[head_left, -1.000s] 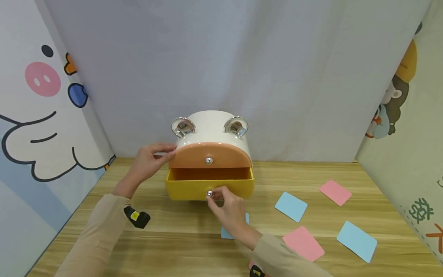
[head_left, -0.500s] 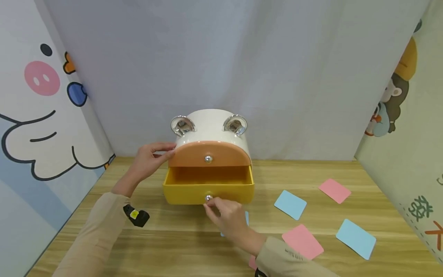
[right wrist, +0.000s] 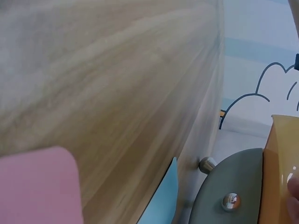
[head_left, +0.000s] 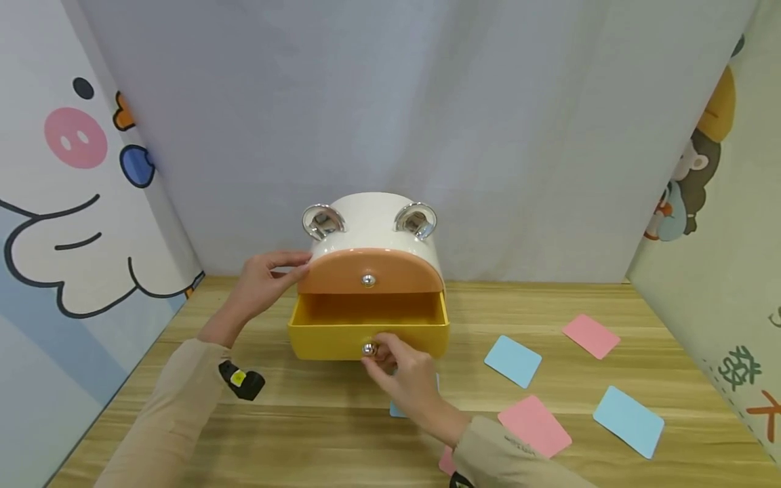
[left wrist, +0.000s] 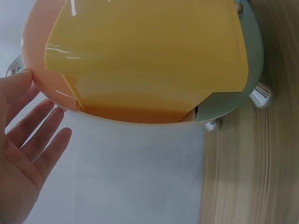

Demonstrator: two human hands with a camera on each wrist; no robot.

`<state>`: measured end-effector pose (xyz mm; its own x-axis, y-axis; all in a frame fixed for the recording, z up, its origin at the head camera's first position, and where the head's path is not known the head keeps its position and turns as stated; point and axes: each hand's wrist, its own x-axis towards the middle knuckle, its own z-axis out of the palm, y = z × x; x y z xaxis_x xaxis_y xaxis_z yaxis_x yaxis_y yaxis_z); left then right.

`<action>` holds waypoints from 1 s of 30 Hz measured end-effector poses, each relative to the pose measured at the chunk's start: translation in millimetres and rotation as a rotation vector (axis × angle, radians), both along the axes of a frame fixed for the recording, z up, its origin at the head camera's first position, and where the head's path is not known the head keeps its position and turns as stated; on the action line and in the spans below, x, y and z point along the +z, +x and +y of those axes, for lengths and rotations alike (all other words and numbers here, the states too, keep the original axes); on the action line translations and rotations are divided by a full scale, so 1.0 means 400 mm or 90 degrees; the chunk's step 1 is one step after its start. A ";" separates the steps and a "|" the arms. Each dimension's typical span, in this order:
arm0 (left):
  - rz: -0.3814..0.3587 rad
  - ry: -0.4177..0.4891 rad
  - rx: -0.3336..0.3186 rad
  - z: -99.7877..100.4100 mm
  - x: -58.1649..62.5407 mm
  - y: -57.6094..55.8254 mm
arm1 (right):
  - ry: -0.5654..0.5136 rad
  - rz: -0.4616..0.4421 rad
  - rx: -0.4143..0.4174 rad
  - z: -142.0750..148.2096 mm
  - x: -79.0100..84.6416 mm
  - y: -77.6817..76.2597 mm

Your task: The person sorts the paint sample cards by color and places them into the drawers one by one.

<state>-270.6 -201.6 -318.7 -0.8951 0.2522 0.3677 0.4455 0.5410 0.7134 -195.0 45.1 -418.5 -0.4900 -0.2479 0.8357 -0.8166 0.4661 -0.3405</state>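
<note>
A small desktop drawer cabinet [head_left: 373, 220] with a white rounded shell and silver ears stands on the table. Its yellow middle drawer [head_left: 329, 343] is pulled out, and the visible inside holds nothing. Above it, the peach top drawer [head_left: 334, 272] is closed. My right hand [head_left: 407, 379] pinches the yellow drawer's silver knob [head_left: 369, 349] with thumb and fingers. At the cabinet's upper left edge rests my left hand [head_left: 261, 285]; the left wrist view shows its fingers [left wrist: 43, 135] spread and mostly straight. A grey-green bottom drawer [right wrist: 229, 179] shows in the right wrist view.
Several cards lie on the wooden table [head_left: 293, 434]: blue cards [head_left: 513, 361] and pink cards [head_left: 591, 336], mostly to the right. One blue card [head_left: 398, 409] is partly behind my right hand. A grey backdrop [head_left: 518, 135] and cartoon-printed side panels [head_left: 36, 203] surround the table.
The yellow drawer came further out toward me between the first two frames, my right hand moving with it. Since then it has stayed put; my right fingers shifted slightly. The left hand is still.
</note>
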 end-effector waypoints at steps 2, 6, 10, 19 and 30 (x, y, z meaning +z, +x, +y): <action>0.000 0.000 0.001 0.000 -0.001 -0.001 | 0.019 0.018 0.003 -0.001 -0.002 -0.004; -0.001 0.001 0.002 0.001 0.001 0.001 | 0.056 0.064 -0.015 -0.003 -0.005 -0.012; -0.004 0.003 0.000 0.002 0.004 0.004 | 0.076 0.101 -0.032 -0.004 -0.003 -0.019; -0.004 -0.002 0.000 0.006 0.006 0.002 | 0.088 0.092 -0.025 0.002 0.001 -0.017; 0.001 0.003 -0.008 0.004 0.009 0.003 | 0.096 0.050 0.006 0.008 0.010 0.030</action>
<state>-269.2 -200.1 -315.1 -0.8915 0.2615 0.3698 0.4529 0.5316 0.7158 -182.9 48.3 -414.6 -0.4224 -0.3780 0.8238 -0.8421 0.5000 -0.2023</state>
